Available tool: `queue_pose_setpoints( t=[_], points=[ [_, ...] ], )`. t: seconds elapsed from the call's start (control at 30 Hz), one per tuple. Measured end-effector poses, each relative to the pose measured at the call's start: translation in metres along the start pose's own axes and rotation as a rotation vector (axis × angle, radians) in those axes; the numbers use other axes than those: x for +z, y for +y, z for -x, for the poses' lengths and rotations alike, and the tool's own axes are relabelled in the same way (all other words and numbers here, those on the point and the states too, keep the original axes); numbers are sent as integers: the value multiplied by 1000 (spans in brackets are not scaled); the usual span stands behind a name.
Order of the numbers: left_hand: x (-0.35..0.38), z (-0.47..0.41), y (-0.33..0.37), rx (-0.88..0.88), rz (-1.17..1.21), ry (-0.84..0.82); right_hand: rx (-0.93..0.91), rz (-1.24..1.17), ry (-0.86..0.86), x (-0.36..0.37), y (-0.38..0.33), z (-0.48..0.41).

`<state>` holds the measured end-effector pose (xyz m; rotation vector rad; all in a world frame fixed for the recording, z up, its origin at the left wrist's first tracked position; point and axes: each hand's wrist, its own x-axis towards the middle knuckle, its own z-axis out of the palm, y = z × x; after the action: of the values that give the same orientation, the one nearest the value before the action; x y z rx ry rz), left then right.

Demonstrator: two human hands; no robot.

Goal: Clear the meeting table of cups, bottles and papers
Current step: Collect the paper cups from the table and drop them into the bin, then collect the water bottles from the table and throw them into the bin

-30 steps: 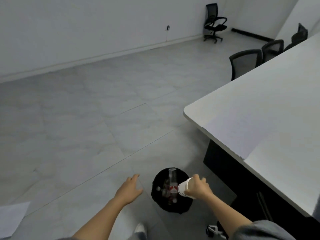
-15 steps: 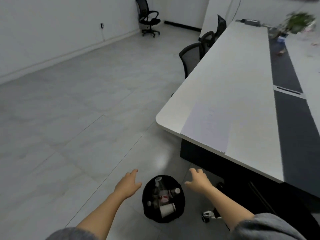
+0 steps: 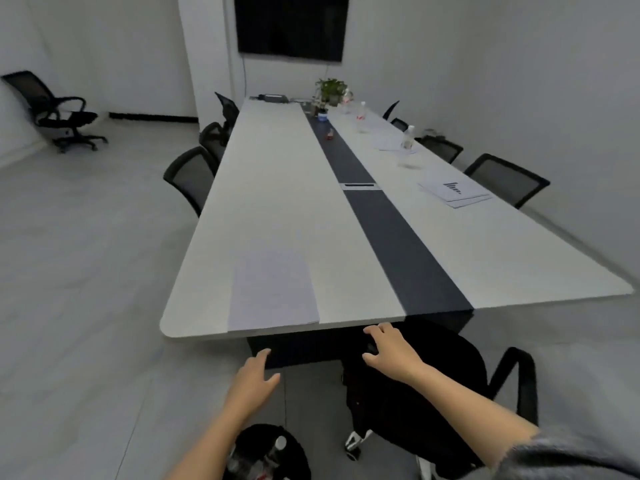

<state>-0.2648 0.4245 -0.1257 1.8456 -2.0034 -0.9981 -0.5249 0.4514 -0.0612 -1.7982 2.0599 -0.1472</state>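
- Black bin (image 3: 298, 455) is seen at the bottom edge, on the floor, partly hidden by the left forearm. Inside: clear plastic bottles, one w/ a white cap (image 3: 281, 442), plus bits of red label; the rest is too blurred to tell.
- A long white bench (image 3: 277, 202) w/ a dark strip (image 3: 391, 237) down its middle is seen running away from the viewer.
- A blank sheet (image 3: 273, 289) is laid flat on the near left part of the bench. Its long axis runs along the bench length, short edge at the near rim.
- A stack of papers (image 3: 453, 195) is laid flat on the right half, approx. mid-length, near the right rim. It is turned askew to that rim, w/ dark print on the top page.
- A clear bottle (image 3: 408, 136) is stood upright farther back on the right half, on more papers (image 3: 389, 144).
- A 2nd bottle (image 3: 362, 110) is stood upright near the far end.
- A potted plant (image 3: 330, 87) is set at the far end, by the strip.
- Left hand (image 3: 254, 377): fingers straight, slightly spread, nothing held. It is held over the floor between bin & bench end.
- Right hand (image 3: 389, 351): fingers relaxed & spread, nothing held. It is held over the back of a black office chair (image 3: 433, 403), just below the near rim; contact w/ the chair can't be told.
- The hands are kept apart, both short of the bench top.
- Side chairs (image 3: 190, 174) are tucked along the bench.
- A dark screen (image 3: 291, 26) is hung on the far wall.
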Motion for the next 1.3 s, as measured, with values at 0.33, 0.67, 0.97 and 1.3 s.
queue_pose_setpoints(
  t=[0.33,0.67,0.97,1.3],
  points=[
    [60,-17,150,374,-29,-20,280,-82,172,-63,127,76],
    [196,26,371,729,-109,-45,457,-253,399,-131,331,196],
    [280,36,509,716,-60,87,357,-351,555,-210,461,223],
    [324,-80,609,626,-209,205,222,271,562,-280,581,135]
  ],
)
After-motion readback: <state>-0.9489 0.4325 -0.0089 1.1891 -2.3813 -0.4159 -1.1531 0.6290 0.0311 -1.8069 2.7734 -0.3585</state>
